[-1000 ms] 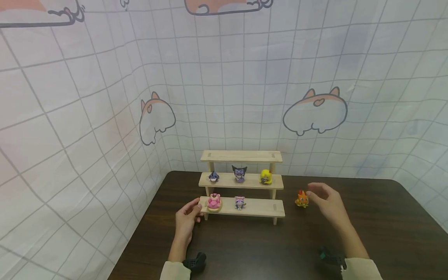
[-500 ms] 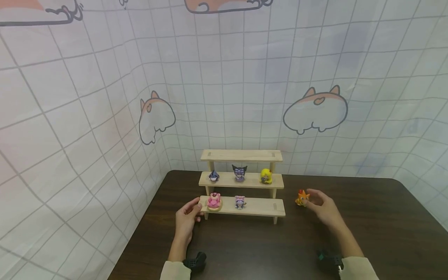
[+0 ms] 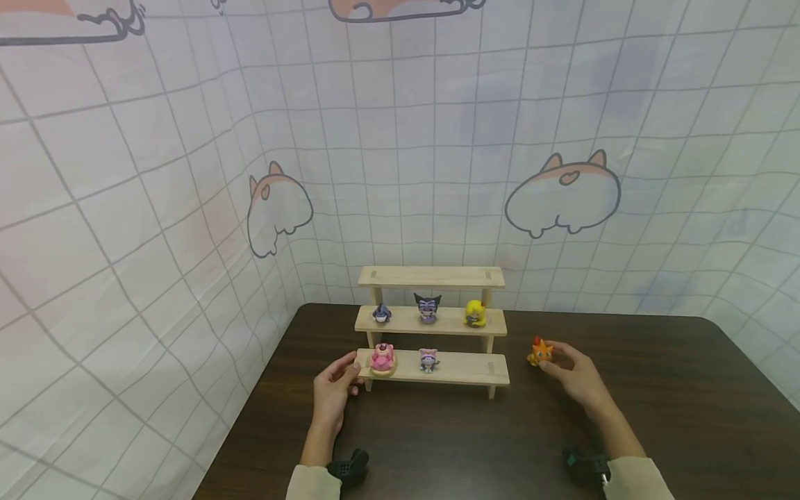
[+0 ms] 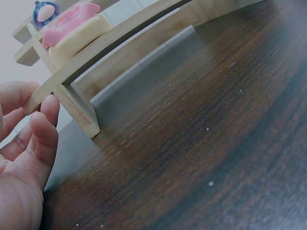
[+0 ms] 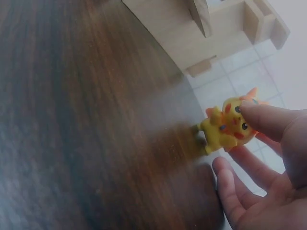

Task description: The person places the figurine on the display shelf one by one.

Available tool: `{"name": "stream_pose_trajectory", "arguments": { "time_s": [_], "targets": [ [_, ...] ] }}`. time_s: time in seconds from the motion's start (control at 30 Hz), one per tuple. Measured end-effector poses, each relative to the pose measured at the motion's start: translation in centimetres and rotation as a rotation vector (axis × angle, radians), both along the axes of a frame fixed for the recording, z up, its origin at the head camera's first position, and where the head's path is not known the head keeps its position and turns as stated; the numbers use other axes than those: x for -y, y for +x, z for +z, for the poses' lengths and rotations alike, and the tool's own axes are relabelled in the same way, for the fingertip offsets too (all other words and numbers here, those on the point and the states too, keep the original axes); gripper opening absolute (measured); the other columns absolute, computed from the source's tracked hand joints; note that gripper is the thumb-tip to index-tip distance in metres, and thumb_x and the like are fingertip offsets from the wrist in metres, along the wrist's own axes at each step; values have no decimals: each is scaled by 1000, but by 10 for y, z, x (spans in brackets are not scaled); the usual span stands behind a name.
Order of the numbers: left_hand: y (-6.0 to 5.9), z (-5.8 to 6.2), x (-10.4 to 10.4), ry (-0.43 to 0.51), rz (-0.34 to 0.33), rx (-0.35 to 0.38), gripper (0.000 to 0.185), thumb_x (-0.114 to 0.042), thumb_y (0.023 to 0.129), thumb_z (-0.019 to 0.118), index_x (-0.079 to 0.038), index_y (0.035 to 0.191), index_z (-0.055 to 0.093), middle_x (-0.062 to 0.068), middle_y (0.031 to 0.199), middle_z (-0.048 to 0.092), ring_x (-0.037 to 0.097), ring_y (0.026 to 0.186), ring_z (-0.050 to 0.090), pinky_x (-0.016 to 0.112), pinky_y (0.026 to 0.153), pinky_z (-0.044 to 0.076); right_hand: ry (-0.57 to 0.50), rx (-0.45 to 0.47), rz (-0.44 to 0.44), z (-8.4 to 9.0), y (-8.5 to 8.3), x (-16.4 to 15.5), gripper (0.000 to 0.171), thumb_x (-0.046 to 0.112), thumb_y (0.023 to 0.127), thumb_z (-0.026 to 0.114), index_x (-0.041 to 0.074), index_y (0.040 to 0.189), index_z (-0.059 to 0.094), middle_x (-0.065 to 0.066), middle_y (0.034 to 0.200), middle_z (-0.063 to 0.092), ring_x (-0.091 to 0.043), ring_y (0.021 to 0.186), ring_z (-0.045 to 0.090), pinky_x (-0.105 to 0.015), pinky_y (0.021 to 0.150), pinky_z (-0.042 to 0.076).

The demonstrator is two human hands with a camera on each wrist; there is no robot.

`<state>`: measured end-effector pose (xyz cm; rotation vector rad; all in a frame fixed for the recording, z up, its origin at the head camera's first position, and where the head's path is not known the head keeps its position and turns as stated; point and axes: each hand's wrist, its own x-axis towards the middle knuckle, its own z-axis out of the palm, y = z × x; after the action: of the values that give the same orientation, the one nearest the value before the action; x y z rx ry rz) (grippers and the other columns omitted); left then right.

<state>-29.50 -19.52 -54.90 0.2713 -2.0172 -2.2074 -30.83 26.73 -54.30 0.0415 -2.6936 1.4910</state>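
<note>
At the left end of the lowest step, my left hand (image 3: pixel 331 394) pinches the board of the wooden display shelf (image 3: pixel 465 368), thumb above and fingers below. A pink bear figurine (image 4: pixel 72 24) on a cream base sits close to that hand. On the right, my right hand (image 3: pixel 581 378) pinches an orange-and-yellow figurine (image 3: pixel 539 353). The right wrist view shows my thumb (image 5: pixel 268 120) across its yellow head, other fingers behind it. Its feet are at the table; I cannot tell whether they touch.
A small purple-and-pink figurine (image 3: pixel 428 360) stands mid-way along the lowest step. The middle step bears a blue figurine (image 3: pixel 382 314), a black-eared purple figurine (image 3: pixel 428 309) and a yellow figurine (image 3: pixel 475 314). A white gridded curtain (image 3: pixel 431 160) hangs behind the dark table (image 3: pixel 437 444).
My right hand has moved left and slightly down to the orange-and-yellow figurine and closed its fingertips on it; the figurine has shifted slightly. My left hand stays at the shelf's end.
</note>
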Motion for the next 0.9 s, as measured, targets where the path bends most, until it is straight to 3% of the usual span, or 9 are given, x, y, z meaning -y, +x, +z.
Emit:
{"name": "stream_pose_trajectory", "arguments": {
  "time_s": [0.2,0.53,0.9],
  "targets": [
    [9,13,-3,-16,-8,1,33,-14,93,64,-7,125,63,8,102,67,17,78,66,24,60,53,18,31,-6,0,0,0,62,44,92,61,12,142,45,-24,145,42,-42,121,50,-34,79,50],
    [7,11,-2,-15,-4,-4,32,-15,92,65,-8,124,64,8,100,67,18,78,66,26,61,54,29,28,-17,1,-1,-1,66,47,91,62,9,142,46,-24,142,47,-40,117,55,-29,75,50],
    [7,11,-3,-18,-3,3,32,-15,92,65,-8,124,64,7,99,67,20,80,66,26,61,54,53,-19,-61,1,-1,-3,66,51,91,60,10,141,48,-24,145,45,-42,122,49,-32,76,48]
  ]
}}
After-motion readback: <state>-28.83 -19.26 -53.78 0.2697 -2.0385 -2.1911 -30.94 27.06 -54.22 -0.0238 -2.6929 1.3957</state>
